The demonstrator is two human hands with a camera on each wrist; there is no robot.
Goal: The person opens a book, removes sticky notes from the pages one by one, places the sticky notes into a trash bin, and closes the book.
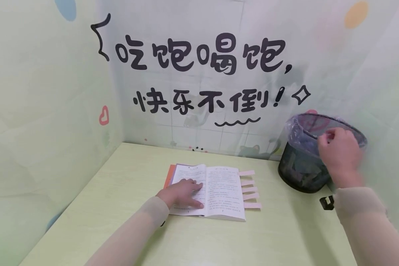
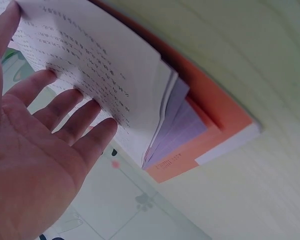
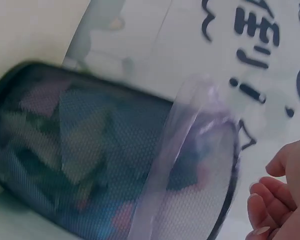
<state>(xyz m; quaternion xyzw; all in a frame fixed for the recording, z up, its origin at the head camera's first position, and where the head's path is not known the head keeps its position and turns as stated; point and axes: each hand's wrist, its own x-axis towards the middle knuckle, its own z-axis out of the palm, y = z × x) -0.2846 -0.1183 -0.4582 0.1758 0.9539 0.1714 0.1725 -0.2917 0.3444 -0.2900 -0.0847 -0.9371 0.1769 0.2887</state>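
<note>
An open book (image 1: 223, 192) with printed pages lies on the table. My left hand (image 1: 185, 194) rests on its left page, fingers spread. In the left wrist view that hand (image 2: 45, 145) has its fingertips against the page (image 2: 100, 65), with an orange cover (image 2: 230, 120) underneath. Several pale pink strips (image 1: 252, 205) stick out from the book's right edge. Raised at the black mesh bin (image 1: 302, 166), my right hand (image 1: 342, 151) overlaps its rim in the head view. Its fingers (image 3: 270, 200) are loosely curled, the thumb apart from them, and nothing shows between them.
The bin is lined with a clear purplish bag (image 3: 162, 165), and crumpled coloured scraps (image 3: 85, 135) show through its mesh. A small black object (image 1: 327, 203) sits near the right sleeve. Printed wall sheets (image 1: 193, 136) enclose the table (image 1: 119, 177) at the back and sides.
</note>
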